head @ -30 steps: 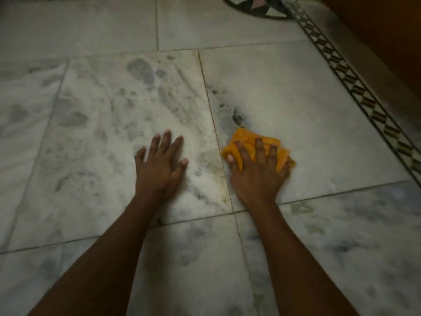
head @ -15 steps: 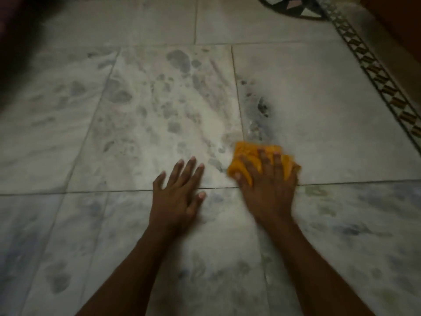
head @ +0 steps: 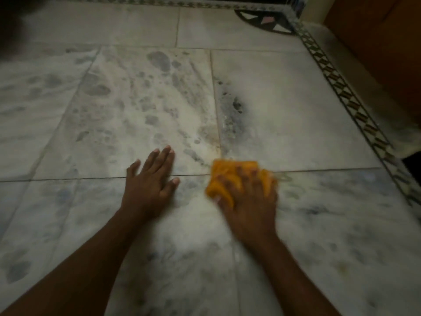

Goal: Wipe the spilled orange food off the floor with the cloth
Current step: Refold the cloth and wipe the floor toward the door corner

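An orange cloth point(head: 227, 172) lies bunched on the white marble floor point(head: 296, 110), across a tile joint. My right hand point(head: 248, 197) presses down on it, fingers spread over and curled around the cloth; the hand is motion-blurred. My left hand point(head: 150, 179) rests flat on the floor to the left of the cloth, fingers apart, holding nothing. A faint yellowish smear point(head: 210, 133) and a dark wet patch point(head: 234, 108) lie on the tiles just beyond the cloth. No clear orange food shows.
A patterned tile border point(head: 341, 92) runs diagonally along the right side, with a brown wooden surface point(head: 376, 42) beyond it. A dark semicircular inlay point(head: 264, 19) sits at the far edge. Grey blotches mark the marble tiles on the left.
My right hand has dragged the cloth toward me, from the far tile onto the tile joint. My left hand has also shifted back. The view has pulled back and shows more floor.
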